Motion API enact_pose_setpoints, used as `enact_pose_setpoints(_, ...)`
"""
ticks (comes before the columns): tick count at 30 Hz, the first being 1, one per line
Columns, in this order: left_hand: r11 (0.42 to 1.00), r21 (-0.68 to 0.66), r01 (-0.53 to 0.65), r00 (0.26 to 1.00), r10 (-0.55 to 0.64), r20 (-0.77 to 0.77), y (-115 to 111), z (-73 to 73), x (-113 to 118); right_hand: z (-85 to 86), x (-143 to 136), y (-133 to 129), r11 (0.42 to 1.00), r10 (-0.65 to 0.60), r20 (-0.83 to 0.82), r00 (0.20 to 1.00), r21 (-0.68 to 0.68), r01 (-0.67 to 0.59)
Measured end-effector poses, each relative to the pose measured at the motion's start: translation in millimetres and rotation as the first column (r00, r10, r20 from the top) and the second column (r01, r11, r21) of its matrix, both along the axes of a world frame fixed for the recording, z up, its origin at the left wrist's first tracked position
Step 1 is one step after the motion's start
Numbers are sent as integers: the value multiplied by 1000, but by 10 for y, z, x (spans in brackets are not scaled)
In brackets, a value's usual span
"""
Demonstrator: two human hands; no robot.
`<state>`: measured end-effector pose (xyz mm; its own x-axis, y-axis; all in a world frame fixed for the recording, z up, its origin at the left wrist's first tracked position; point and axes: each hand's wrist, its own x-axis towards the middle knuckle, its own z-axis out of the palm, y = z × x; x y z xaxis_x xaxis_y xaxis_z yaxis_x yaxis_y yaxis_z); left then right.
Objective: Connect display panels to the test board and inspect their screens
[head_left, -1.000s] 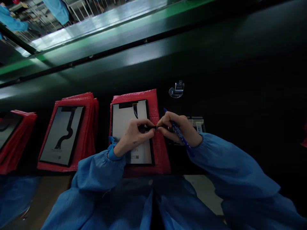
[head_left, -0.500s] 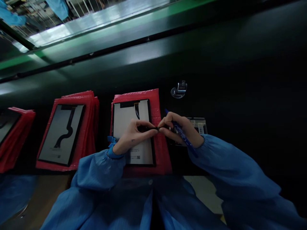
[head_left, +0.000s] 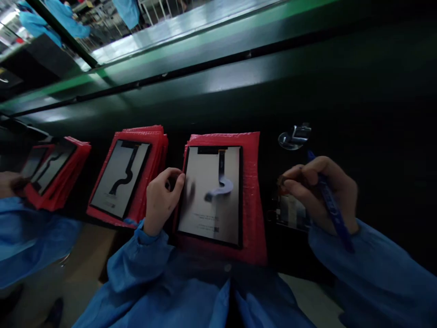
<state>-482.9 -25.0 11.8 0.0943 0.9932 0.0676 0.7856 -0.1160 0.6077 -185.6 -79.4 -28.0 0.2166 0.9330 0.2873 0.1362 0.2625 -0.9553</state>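
Observation:
My left hand is at the left edge of a display panel, its thumb and fingertips closed on that edge. The panel lies on red plastic sleeves. A dark ribbon cable runs down the panel's back; its lower part is pale and blurred. To the right, my right hand has a blue pen tucked between its fingers. Its thumb and fingertips also pinch a small piece too dim to name, above a small board-like item that the hand partly covers.
Another panel with a ribbon cable lies on a red stack to the left. Farther left is one more stack, with a co-worker's hand beside it. Clear plastic pieces lie behind my right hand. A green ledge runs along the back.
My hands, earlier together over the panel's right side, have parted: the left to the panel's left edge, the right over the small board-like item. The cable's lower part has come into view.

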Motion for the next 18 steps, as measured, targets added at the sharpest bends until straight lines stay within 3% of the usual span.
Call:
enact_pose_setpoints(2,998,-54,-42,977,30,-209,-18,-91,-148,-24,-1,-2,1000,22,17,1000,-9,-22)
enact_pose_setpoints(5,983,-183,-21,977,-19,-214,-29,-213,-219,-72,-5,1,999,38,54,998,10,-38)
enact_pose_setpoints(10,975,-218,45,997,-28,78,-20,-286,-277,-117,34,-3,999,14,71,997,-39,-11)
enact_pose_setpoints(12,961,-276,27,968,43,246,-39,-294,-348,-91,20,-19,996,-18,83,996,-81,25)
enact_pose_setpoints(16,870,-477,-122,778,382,499,-95,-353,-445,13,-87,-80,980,-72,118,990,-178,92)
enact_pose_setpoints(18,842,-523,-134,715,447,537,-106,-380,-420,16,-121,-92,967,-117,129,985,-210,143)
